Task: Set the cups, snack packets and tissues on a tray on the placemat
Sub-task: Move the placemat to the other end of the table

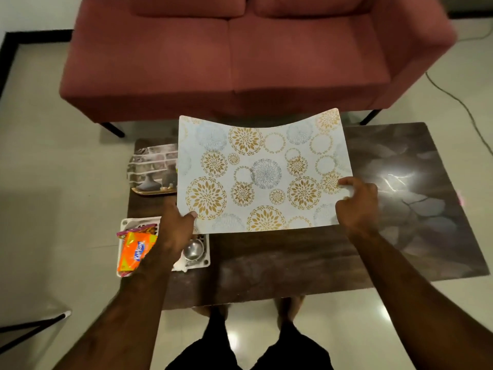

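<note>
Both hands grip the placemat (262,173) above the dark table (293,257): the left hand (174,231) pinches its near left corner, the right hand (357,202) is closed on its near right edge. The mat spreads away from the hands, far edge sagging in the middle. Under and beside the left hand sits a white basket (205,259) holding an orange snack packet (136,252) and a steel cup (193,248). Beyond the left hand, a tray (153,169) lies partly behind the mat.

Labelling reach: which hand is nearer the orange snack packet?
Left. The left hand is just right of the orange snack packet; the right hand is far across the placemat.
</note>
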{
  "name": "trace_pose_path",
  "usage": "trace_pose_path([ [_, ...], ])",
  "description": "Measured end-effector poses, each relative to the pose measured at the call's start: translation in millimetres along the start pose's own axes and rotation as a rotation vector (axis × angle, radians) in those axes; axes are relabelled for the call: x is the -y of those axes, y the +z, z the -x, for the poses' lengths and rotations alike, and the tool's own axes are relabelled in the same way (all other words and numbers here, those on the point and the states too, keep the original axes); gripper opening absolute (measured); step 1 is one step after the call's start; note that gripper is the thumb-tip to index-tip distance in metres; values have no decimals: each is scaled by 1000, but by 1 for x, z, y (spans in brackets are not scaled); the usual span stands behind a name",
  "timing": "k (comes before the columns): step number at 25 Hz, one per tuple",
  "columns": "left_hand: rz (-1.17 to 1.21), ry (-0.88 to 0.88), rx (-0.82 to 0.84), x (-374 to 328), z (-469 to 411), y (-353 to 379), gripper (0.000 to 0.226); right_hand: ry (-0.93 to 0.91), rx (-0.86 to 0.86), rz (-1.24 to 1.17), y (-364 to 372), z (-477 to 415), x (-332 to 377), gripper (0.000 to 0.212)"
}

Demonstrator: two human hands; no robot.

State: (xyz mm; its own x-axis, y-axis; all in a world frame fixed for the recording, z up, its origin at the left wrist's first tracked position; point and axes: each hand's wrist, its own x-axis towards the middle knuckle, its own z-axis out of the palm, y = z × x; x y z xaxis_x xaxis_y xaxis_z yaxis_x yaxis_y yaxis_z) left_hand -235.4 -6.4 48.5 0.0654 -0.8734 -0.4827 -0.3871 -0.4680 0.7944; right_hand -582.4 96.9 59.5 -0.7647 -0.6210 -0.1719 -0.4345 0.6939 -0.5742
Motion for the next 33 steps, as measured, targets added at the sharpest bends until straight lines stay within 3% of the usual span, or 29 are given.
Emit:
trace_pose_path([
  [8,-126,-121,50,22,56,166,38,80,93,101,-83,-60,-135,46],
  [14,-224,-165,64,39,33,238,29,127,174,105,-68,-114,-195,44],
  [20,-295,-179,81,56,6,271,39,151,228,121,-30,-136,-224,46],
  [24,-530,-155,56,58,7,287,50,157,303,193,-14,-138,-238,55],
  [29,-800,-153,90,56,-4,289,48,162,392,324,-7,-143,-245,68],
  [33,-998,-218,132,57,-11,292,57,132,380,571,-1,-144,-244,76],
])
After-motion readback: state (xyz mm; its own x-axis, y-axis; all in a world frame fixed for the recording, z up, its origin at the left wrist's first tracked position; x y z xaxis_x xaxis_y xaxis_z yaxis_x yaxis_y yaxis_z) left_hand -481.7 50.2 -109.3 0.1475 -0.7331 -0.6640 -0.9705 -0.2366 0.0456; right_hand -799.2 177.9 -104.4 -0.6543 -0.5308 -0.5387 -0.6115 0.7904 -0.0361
